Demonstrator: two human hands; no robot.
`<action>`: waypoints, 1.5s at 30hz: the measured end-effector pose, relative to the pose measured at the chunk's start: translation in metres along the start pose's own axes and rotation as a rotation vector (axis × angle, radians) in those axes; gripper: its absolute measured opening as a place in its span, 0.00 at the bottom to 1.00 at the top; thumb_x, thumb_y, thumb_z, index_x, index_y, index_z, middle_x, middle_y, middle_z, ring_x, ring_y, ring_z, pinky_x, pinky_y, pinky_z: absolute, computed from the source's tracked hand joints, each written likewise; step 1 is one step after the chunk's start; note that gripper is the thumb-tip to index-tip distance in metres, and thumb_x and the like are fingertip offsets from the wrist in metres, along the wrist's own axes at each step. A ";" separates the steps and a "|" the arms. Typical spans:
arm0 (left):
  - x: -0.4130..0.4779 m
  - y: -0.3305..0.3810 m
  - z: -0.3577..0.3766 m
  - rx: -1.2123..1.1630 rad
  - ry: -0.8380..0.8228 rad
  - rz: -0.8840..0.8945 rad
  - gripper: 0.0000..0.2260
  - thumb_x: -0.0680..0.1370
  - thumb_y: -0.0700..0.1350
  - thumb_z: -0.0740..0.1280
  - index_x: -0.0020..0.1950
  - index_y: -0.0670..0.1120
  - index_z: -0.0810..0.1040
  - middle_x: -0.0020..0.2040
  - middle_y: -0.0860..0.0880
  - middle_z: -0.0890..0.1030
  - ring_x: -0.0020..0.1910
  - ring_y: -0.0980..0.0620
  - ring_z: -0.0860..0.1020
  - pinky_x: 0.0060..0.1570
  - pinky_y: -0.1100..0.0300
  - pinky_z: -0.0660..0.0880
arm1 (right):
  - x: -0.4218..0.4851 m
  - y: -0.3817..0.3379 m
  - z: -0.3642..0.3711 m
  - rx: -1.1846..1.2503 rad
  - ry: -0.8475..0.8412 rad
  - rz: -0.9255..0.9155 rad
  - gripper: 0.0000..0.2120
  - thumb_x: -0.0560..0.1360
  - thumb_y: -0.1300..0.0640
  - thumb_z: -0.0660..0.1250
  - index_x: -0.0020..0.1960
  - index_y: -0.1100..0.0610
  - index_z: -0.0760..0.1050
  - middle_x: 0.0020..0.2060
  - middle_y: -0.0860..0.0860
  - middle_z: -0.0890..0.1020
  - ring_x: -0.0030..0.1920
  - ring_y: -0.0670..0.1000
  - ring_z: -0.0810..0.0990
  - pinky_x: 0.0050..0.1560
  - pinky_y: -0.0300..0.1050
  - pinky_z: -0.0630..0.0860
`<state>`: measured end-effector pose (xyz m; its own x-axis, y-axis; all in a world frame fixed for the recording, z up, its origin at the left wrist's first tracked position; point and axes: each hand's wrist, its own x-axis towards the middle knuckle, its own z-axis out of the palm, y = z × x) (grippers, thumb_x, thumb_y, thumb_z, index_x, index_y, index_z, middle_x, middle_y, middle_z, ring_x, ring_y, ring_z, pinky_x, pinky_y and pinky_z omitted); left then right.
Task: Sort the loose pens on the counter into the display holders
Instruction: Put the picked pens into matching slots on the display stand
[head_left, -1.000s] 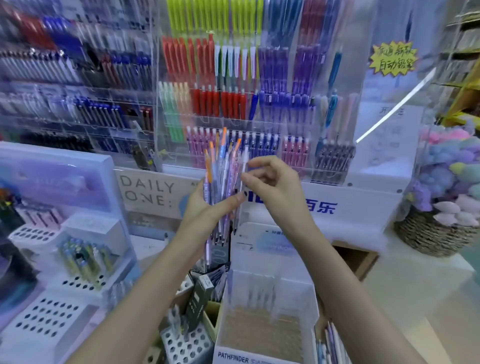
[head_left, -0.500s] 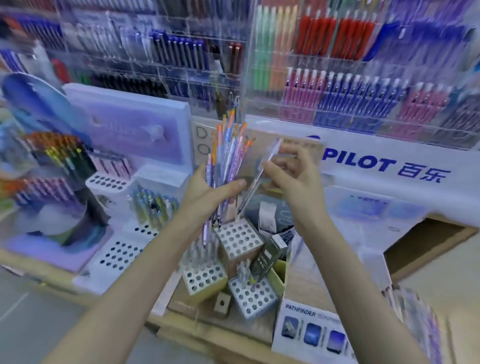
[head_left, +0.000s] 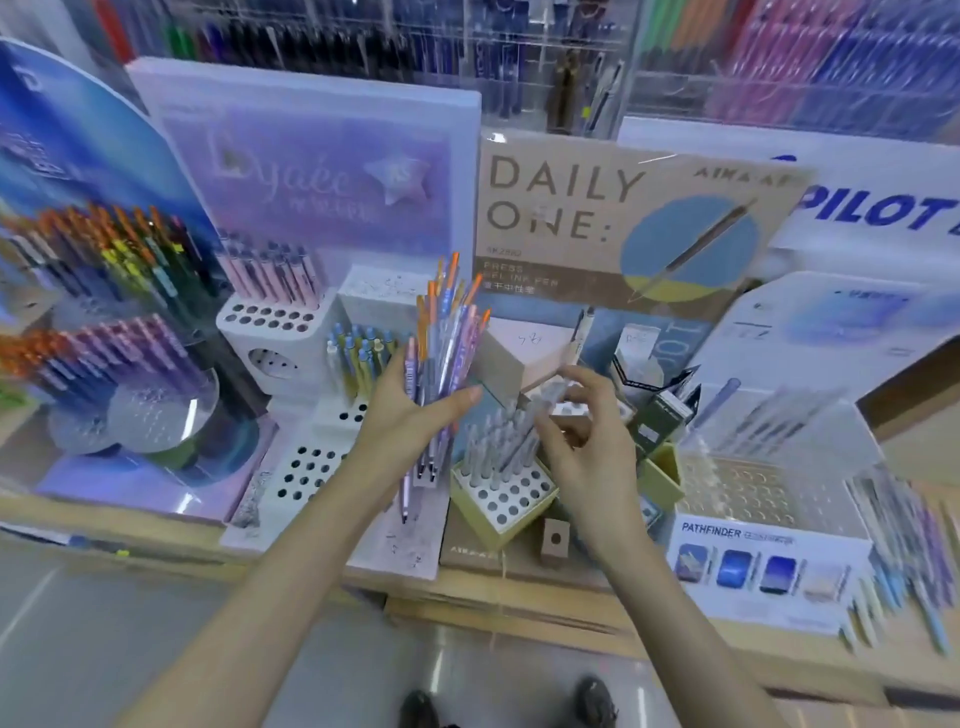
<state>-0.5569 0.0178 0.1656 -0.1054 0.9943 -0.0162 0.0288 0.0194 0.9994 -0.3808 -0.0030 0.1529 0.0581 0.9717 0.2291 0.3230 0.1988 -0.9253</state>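
**Right hand coming down with one pen to the yellow holder**

Dropping since half a second ago, my right hand (head_left: 587, 452) is now working low over the yellow holder (head_left: 519, 512), no longer up level with the bundle of pens (head_left: 447, 353). Its thumb and fingers are curling round and pinching one pale grey pen (head_left: 543, 405). That pen is slanting, upper end toward the brown sign (head_left: 597, 208), lower end going in among the grey pens (head_left: 488, 447) standing in the holder. Blur here, so I cannot tell whether its tip is sitting in a hole.

My left hand (head_left: 410, 415) is staying just left of the yellow holder. Its fingers and thumb are wrapping round the bundle, with orange and blue caps fanning upward and tips pointing down toward the counter (head_left: 519, 592). My hands are hanging near each other, not touching.

Front holes of the yellow holder are showing unfilled. White holder (head_left: 306, 467) with round holes is sitting left of my left wrist, and blue-capped pens (head_left: 358, 353) are standing behind it. Pathfinder box (head_left: 763, 561) is sitting to the right on the counter, with more pens (head_left: 904, 561) lying beside it, blurred.
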 end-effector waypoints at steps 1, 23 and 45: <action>-0.002 -0.005 -0.004 -0.006 -0.013 -0.014 0.19 0.70 0.40 0.75 0.59 0.48 0.76 0.42 0.56 0.81 0.35 0.63 0.79 0.37 0.68 0.75 | -0.009 0.006 0.006 -0.041 0.020 -0.002 0.22 0.77 0.60 0.66 0.55 0.33 0.64 0.49 0.37 0.76 0.47 0.41 0.80 0.43 0.35 0.76; -0.019 -0.048 -0.035 -0.125 -0.051 -0.110 0.18 0.70 0.39 0.75 0.54 0.55 0.76 0.40 0.60 0.83 0.35 0.62 0.79 0.38 0.69 0.76 | -0.047 0.050 0.079 -0.172 0.194 0.231 0.16 0.73 0.64 0.71 0.55 0.54 0.67 0.40 0.46 0.77 0.42 0.46 0.78 0.43 0.34 0.73; -0.032 -0.045 -0.032 -0.168 -0.141 -0.097 0.18 0.70 0.39 0.75 0.56 0.52 0.76 0.39 0.54 0.82 0.36 0.57 0.80 0.34 0.63 0.77 | -0.025 -0.025 0.060 0.193 -0.046 0.230 0.09 0.76 0.50 0.68 0.42 0.55 0.76 0.30 0.42 0.76 0.32 0.43 0.74 0.35 0.35 0.71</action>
<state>-0.5866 -0.0187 0.1217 0.0410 0.9937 -0.1044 -0.1413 0.1092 0.9839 -0.4474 -0.0248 0.1525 0.0650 0.9979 -0.0030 0.1202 -0.0109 -0.9927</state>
